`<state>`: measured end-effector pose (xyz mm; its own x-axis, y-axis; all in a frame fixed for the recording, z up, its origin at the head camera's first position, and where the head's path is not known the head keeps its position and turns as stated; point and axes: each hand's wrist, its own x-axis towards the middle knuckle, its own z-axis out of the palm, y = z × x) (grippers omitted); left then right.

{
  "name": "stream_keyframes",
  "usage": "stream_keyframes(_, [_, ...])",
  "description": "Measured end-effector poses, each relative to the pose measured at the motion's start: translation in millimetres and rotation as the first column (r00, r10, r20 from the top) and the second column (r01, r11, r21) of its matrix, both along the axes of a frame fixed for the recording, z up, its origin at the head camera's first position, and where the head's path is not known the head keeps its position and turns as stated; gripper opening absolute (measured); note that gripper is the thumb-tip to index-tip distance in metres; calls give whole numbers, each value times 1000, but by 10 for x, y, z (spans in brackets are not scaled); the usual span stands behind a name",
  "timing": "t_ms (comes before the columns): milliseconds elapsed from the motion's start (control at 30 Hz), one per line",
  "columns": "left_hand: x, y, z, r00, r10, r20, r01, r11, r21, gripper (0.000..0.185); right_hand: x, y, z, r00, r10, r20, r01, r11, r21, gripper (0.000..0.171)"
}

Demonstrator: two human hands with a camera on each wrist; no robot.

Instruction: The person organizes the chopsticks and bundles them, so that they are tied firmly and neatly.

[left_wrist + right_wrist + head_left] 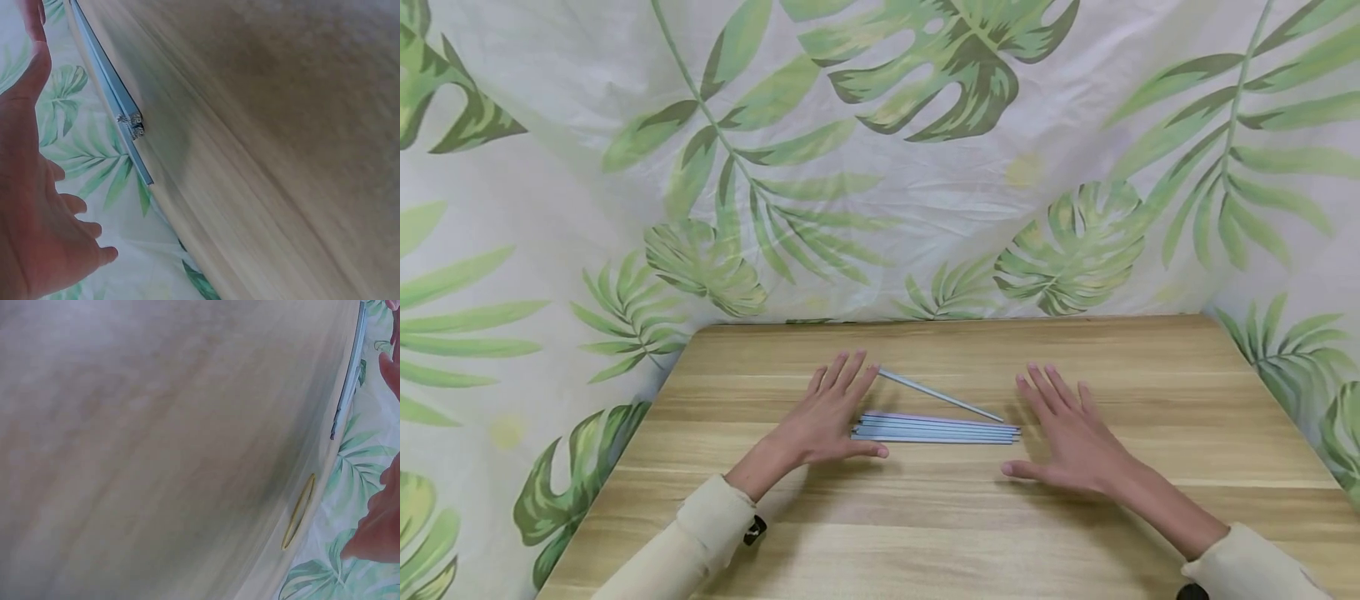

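Observation:
Several thin, light-blue sticks (936,430) lie side by side in a flat bundle on the wooden table; one more stick (940,395) lies slantwise behind them. My left hand (829,418) is at the bundle's left end, fingers straight and spread, holding nothing. On the opposite side my right hand (1075,442) is likewise spread beside the right end, also holding nothing. In the left wrist view some stick ends (131,122) look silvery and crinkled. A thin yellow loop like a rubber band (299,512) lies near the right hand; in the head view I cannot make it out.
The wooden table (940,533) spreads around the sticks, its back edge against a leaf-patterned cloth (940,192). This cloth also hangs along the left and right sides. A dark strap-like piece (755,530) shows at the left sleeve.

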<state>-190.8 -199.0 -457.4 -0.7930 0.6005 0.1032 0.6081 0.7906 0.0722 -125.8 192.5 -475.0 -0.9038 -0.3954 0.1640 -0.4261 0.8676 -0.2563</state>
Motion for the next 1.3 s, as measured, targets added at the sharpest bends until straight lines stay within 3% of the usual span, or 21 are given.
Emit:
stream_keyframes(367, [-147,59,-72,992,-107,67,107,994,-9,128,-154,-124,-32,992,125,28,-124,991,-58,121])
stream_keyframes(800, [-355,155,-150,982,-155,106,156,988,4,132,-397,-229,-71,967,247,57,-240,965,-110,116])
stream_keyframes(1133, [-468,207,-189,975,-141,171,149,988,-34,137,-500,-253,-103,967,248,66,-241,966,-94,110])
stream_keyframes(1300, [-504,220,-207,968,-161,193,166,986,-11,136,-516,-264,-117,968,238,73,-230,967,-108,105])
